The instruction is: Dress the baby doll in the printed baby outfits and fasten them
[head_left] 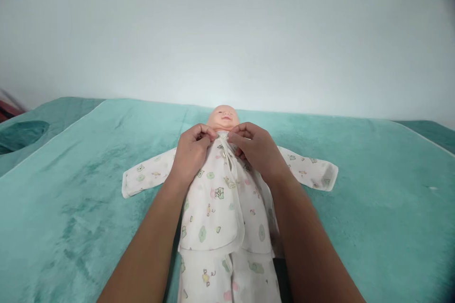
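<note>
A baby doll [224, 114] lies on its back, head away from me. It wears a white baby jacket [213, 208] printed with small animals, and matching trousers [254, 274]. The jacket's front panels overlap down the chest, and both sleeves stretch out to the sides. My left hand [194, 149] pinches the jacket's neckline on the left, thumb against fingers. Opposite it, my right hand [254, 147] pinches the neckline on the right side. A white tie or edge strip shows between the hands. My fingers partly hide the collar.
A teal plush cover [88, 189] spreads under the doll, with a round face hole [23, 135] at the far left. Behind it rises a white wall [227, 42]. Something red [9, 110] shows at the left edge.
</note>
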Motion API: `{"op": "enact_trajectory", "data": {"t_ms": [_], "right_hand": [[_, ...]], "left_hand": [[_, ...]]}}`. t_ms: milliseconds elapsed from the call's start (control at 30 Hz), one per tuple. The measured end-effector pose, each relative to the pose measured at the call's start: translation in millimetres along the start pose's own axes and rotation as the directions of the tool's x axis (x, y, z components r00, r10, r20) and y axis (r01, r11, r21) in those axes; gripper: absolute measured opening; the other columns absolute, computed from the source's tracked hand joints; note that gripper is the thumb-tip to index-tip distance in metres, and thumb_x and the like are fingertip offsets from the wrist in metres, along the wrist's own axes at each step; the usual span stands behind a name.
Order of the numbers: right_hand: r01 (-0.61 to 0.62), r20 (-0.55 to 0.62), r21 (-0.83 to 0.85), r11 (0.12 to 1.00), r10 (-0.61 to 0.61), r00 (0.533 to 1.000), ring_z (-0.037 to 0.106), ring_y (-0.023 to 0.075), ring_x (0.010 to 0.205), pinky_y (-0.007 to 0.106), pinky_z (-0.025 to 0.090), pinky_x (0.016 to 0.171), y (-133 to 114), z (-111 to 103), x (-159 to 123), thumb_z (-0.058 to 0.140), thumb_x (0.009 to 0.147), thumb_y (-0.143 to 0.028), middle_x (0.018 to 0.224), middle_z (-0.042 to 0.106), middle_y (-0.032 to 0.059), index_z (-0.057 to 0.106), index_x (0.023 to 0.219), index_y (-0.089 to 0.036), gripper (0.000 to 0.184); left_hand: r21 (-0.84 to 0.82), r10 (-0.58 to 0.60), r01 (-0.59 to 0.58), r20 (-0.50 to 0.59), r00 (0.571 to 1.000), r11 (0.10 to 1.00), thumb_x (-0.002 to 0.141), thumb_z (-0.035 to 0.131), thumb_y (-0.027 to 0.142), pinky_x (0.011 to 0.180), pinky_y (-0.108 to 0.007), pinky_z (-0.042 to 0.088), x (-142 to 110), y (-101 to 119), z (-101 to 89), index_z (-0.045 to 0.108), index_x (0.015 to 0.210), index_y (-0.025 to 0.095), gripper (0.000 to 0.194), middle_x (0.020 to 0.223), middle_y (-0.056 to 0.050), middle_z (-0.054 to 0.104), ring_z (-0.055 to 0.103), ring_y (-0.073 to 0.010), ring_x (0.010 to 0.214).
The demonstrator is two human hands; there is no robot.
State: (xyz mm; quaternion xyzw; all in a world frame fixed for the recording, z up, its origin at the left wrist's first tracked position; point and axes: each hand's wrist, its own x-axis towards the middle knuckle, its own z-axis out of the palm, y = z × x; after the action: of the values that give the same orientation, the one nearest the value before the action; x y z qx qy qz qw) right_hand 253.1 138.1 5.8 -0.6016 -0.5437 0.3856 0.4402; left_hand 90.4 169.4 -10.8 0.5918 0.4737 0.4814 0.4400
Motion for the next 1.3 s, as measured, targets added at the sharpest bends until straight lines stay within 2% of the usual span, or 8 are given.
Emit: {"op": "enact_trajectory", "data": {"t_ms": [100,233,367,467,567,667,900,1300], "right_hand": [[0.000,0.103,-0.149,0.989,0.016,0.995,0.055,0.0134,0.057,0.026,0.040,0.050,-13,-10,-12,0.056,0.086,-0.044,0.069,0.064,-0.0006,0.058,0.075,-0.022,0.025],[0.054,0.234,-0.413,0.909,0.049,0.971,0.043,0.0108,0.048,0.027,0.028,0.043,-30,-14,-28,0.057,0.084,-0.042,0.061,0.058,-0.0015,0.054,0.066,-0.021,0.028],[0.091,0.234,-0.486,0.869,0.030,0.972,0.033,0.0095,0.048,0.028,0.020,0.042,-31,-13,-31,0.058,0.081,-0.030,0.058,0.050,-0.0026,0.045,0.061,-0.021,0.026],[0.107,0.342,-0.383,0.918,0.034,0.939,0.039,0.0099,0.049,0.027,0.027,0.044,-23,-19,-24,0.055,0.086,-0.033,0.059,0.053,-0.0020,0.046,0.062,-0.021,0.029],[0.076,0.479,-0.162,0.984,0.011,0.878,0.053,0.0123,0.057,0.027,0.039,0.054,-13,-28,-16,0.056,0.089,-0.041,0.065,0.060,-0.0001,0.055,0.069,-0.020,0.029],[0.007,0.515,0.042,0.999,-0.028,0.857,0.057,0.0128,0.061,0.026,0.043,0.059,-1,-32,-8,0.060,0.089,-0.042,0.066,0.060,0.0000,0.061,0.075,-0.018,0.027],[-0.078,0.425,0.271,0.959,-0.046,0.904,0.051,0.0086,0.051,0.021,0.035,0.047,14,-24,-1,0.065,0.086,-0.035,0.058,0.057,-0.0015,0.065,0.072,-0.017,0.023],[-0.109,0.416,0.319,0.941,-0.036,0.908,0.048,0.0072,0.046,0.019,0.032,0.042,15,-20,0,0.066,0.085,-0.033,0.054,0.055,-0.0024,0.064,0.070,-0.016,0.022]], "left_hand": [[-0.036,0.052,-0.048,0.126,0.991,0.998,0.077,0.054,0.013,0.071,-0.026,0.040,-5,8,-7.0,0.063,0.072,0.019,0.011,0.075,0.001,0.060,0.054,-0.0131,0.074],[0.064,0.017,-0.045,0.385,0.923,0.997,0.085,0.057,0.025,0.067,-0.026,0.037,-9,17,-17.3,0.067,0.086,0.022,0.011,0.081,0.001,0.061,0.051,-0.0133,0.074],[0.127,0.018,-0.085,0.454,0.891,0.988,0.085,0.062,0.029,0.069,-0.026,0.038,-9,19,-22.6,0.068,0.087,0.023,0.009,0.088,0.000,0.062,0.049,-0.0132,0.077],[0.135,-0.006,-0.060,0.447,0.895,0.989,0.083,0.067,0.031,0.066,-0.025,0.037,-9,19,-23.5,0.069,0.087,0.023,0.009,0.081,0.002,0.058,0.046,-0.0115,0.072],[0.115,-0.034,-0.020,0.446,0.895,0.993,0.082,0.070,0.033,0.062,-0.024,0.035,-9,20,-23.8,0.069,0.087,0.022,0.012,0.075,0.003,0.053,0.045,-0.0101,0.067],[0.065,-0.038,0.010,0.446,0.894,0.998,0.080,0.072,0.032,0.060,-0.023,0.034,-9,20,-23.8,0.067,0.086,0.021,0.013,0.072,0.003,0.053,0.045,-0.0098,0.066],[-0.055,-0.021,0.051,0.458,0.889,0.997,0.081,0.072,0.031,0.066,-0.023,0.039,-8,15,-23.3,0.070,0.084,0.020,0.012,0.081,0.000,0.063,0.053,-0.0115,0.075],[0.130,-0.020,-0.035,0.401,0.916,0.991,0.082,0.069,0.035,0.061,-0.024,0.035,-9,20,-19.6,0.070,0.085,0.023,0.013,0.074,0.003,0.056,0.047,-0.0104,0.067]]}}
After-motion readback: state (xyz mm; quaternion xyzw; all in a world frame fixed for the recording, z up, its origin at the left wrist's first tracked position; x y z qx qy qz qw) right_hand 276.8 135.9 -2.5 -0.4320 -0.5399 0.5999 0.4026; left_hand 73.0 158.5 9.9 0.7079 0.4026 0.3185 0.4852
